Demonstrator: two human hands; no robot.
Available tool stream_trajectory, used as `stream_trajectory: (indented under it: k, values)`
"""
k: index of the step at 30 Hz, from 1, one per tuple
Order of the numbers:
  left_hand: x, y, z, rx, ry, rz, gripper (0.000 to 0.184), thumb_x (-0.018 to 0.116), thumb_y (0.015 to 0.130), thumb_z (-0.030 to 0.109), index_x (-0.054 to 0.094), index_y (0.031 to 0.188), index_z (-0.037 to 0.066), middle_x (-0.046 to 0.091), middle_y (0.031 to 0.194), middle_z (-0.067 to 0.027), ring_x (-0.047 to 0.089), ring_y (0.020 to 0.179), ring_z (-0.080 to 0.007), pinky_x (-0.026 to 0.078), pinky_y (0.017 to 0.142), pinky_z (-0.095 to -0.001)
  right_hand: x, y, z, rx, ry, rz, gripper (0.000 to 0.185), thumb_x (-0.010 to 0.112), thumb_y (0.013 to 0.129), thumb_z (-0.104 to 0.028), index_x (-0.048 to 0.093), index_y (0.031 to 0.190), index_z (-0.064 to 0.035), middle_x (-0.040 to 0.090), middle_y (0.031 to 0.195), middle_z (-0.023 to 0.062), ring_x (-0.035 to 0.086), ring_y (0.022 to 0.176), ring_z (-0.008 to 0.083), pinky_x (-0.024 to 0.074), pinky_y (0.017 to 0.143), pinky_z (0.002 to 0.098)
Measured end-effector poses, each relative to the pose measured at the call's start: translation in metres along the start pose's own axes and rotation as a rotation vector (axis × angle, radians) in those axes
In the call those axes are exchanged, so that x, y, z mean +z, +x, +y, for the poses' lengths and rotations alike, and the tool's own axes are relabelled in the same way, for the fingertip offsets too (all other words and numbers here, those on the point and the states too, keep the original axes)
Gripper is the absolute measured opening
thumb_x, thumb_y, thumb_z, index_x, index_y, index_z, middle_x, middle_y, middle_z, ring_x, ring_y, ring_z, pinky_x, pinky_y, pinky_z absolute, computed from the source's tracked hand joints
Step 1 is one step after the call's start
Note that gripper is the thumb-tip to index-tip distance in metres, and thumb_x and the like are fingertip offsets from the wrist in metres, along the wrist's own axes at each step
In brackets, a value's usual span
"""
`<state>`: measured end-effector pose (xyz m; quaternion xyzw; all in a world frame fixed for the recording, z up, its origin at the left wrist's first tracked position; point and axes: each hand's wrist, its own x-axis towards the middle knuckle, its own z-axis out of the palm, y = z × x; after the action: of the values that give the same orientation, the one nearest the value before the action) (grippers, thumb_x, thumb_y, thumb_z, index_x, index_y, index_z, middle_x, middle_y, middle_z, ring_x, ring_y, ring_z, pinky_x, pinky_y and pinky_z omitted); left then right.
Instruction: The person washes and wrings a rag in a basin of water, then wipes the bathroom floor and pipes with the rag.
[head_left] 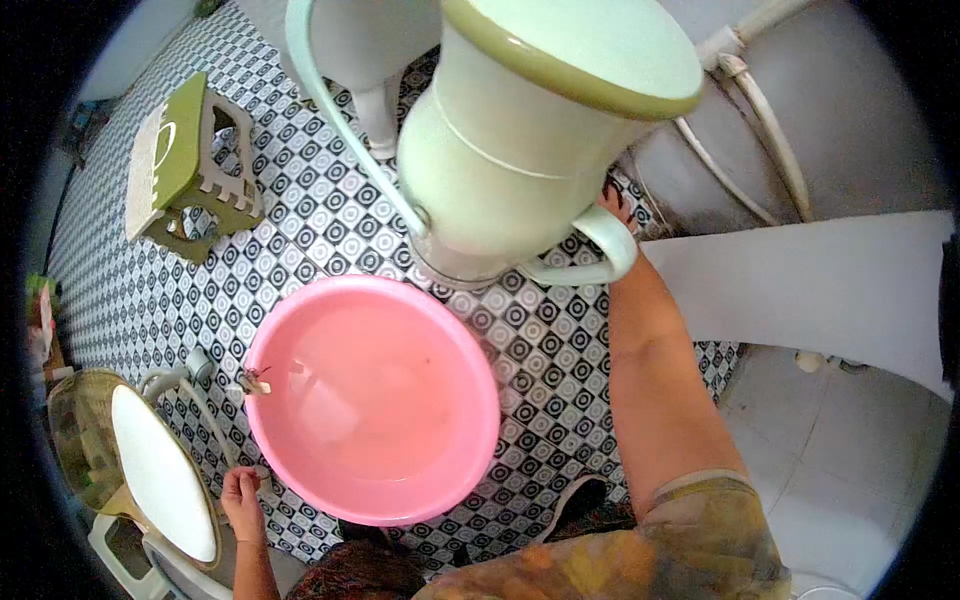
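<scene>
The right hand is nearer the pail, which lies at ten o'clock from its fingers. The pail's long axis runs from a narrow foot at seven o'clock to a wide end at one. The side handle crosses before the wrist, so I cannot tell whether those fingers grip. The left hand has curled fingers, their hold unclear; the basin lies at two o'clock from them.

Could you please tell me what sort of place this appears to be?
Probably a bathroom or similar wash area: pale pipes show at upper right, the floor is patterned tile, and a pink basin of what looks like water stands on it.
</scene>
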<state>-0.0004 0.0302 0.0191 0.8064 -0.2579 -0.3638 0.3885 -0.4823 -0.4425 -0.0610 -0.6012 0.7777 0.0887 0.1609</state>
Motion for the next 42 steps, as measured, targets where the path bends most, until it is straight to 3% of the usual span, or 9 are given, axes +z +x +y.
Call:
stream_trajectory:
  k: [7, 10, 16, 19, 25, 27, 33, 36, 42]
  values:
    - [-0.001, 0.015, 0.001, -0.046, 0.052, 0.005, 0.014, 0.044, 0.087, 0.013, 0.053, 0.082, 0.003, 0.049, 0.07, -0.001, 0.043, 0.062, -0.0087, 0.037, 0.057, -0.0217, 0.061, -0.068, 0.027, -0.572, -0.19, 0.516, 0.053, 0.059, 0.067, -0.03, 0.045, 0.117, -0.0203, 0.039, 0.122, 0.0065, 0.031, 0.112, 0.0273, 0.0283, 0.078, 0.0508]
    - [0.012, 0.027, 0.016, 0.047, 0.081, -0.009, 0.013, 0.043, 0.087, 0.01, 0.052, 0.082, 0.002, 0.049, 0.072, -0.0009, 0.043, 0.065, -0.009, 0.037, 0.061, -0.0215, 0.045, -0.159, 0.017, -0.625, -0.188, 0.216, 0.051, 0.055, 0.071, -0.026, 0.042, 0.12, -0.0199, 0.034, 0.124, 0.0133, 0.029, 0.114, 0.0336, 0.0237, 0.086, 0.0521]
    - [0.013, 0.021, 0.019, 0.029, -0.007, -0.052, 0.013, 0.043, 0.088, 0.01, 0.052, 0.083, 0.001, 0.05, 0.074, -0.0005, 0.045, 0.068, -0.0083, 0.038, 0.065, -0.0202, 0.049, -0.238, 0.049, -0.969, -0.236, -0.116, 0.047, 0.059, 0.067, -0.021, 0.05, 0.113, -0.0229, 0.043, 0.116, 0.0101, 0.038, 0.109, 0.0313, 0.032, 0.083, 0.0502]
    - [0.0, 0.016, 0.012, 0.045, -0.029, -0.073, 0.014, 0.043, 0.088, 0.011, 0.053, 0.084, 0.002, 0.051, 0.076, -0.0006, 0.046, 0.07, -0.0086, 0.038, 0.067, -0.0204, 0.031, -0.206, 0.052, -0.851, 0.019, 0.206, 0.047, 0.053, 0.061, -0.001, 0.055, 0.105, -0.0145, 0.049, 0.098, 0.0166, 0.047, 0.087, 0.035, 0.0408, 0.073, 0.0406]
    - [-0.007, 0.01, 0.015, 0.004, -0.054, -0.073, 0.014, 0.044, 0.088, 0.012, 0.053, 0.086, 0.003, 0.052, 0.077, -0.0011, 0.047, 0.072, -0.0088, 0.039, 0.068, -0.0209, 0.049, -0.142, 0.094, -0.254, -0.137, 0.18, 0.049, 0.051, 0.071, -0.021, 0.044, 0.12, -0.0223, 0.04, 0.121, 0.018, 0.04, 0.104, 0.0363, 0.0368, 0.086, 0.0461]
    - [-0.007, 0.014, 0.011, 0.051, -0.082, -0.141, 0.015, 0.044, 0.088, 0.013, 0.053, 0.086, 0.002, 0.052, 0.076, -0.0015, 0.047, 0.072, -0.0086, 0.039, 0.068, -0.021, 0.063, -0.183, 0.063, -0.158, -0.213, 0.176, 0.057, 0.053, 0.071, -0.023, 0.036, 0.125, -0.031, 0.032, 0.129, 0.0096, 0.03, 0.115, 0.0326, 0.0334, 0.081, 0.0546]
    - [0.007, 0.015, 0.011, 0.029, -0.081, -0.116, 0.013, 0.045, 0.087, 0.01, 0.055, 0.086, 0.002, 0.052, 0.075, -0.0012, 0.048, 0.07, -0.0091, 0.039, 0.067, -0.0211, 0.077, -0.295, 0.031, -0.542, -0.27, 0.155, 0.057, 0.058, 0.067, -0.017, 0.043, 0.121, -0.0212, 0.039, 0.118, 0.0122, 0.036, 0.109, 0.0303, 0.0349, 0.08, 0.0493]
    - [0.009, 0.015, 0.025, 0.066, -0.053, -0.138, 0.013, 0.045, 0.086, 0.01, 0.055, 0.087, 0.001, 0.052, 0.075, -0.0011, 0.048, 0.071, -0.0091, 0.039, 0.067, -0.0212, 0.07, -0.293, 0.04, -0.657, 0.119, -0.126, 0.047, 0.053, 0.062, -0.004, 0.054, 0.108, -0.0122, 0.049, 0.099, 0.0179, 0.046, 0.093, 0.0345, 0.0392, 0.082, 0.0378]
    - [0.009, 0.013, 0.02, 0.078, -0.132, -0.166, 0.014, 0.044, 0.087, 0.009, 0.055, 0.088, 0.0, 0.055, 0.079, -0.0017, 0.049, 0.072, -0.0079, 0.04, 0.068, -0.0203, -0.029, -0.286, 0.019, -0.554, 0.199, -0.044, 0.041, 0.051, 0.066, -0.011, 0.054, 0.107, -0.0085, 0.052, 0.089, 0.0186, 0.051, 0.086, 0.0331, 0.0411, 0.079, 0.0376]
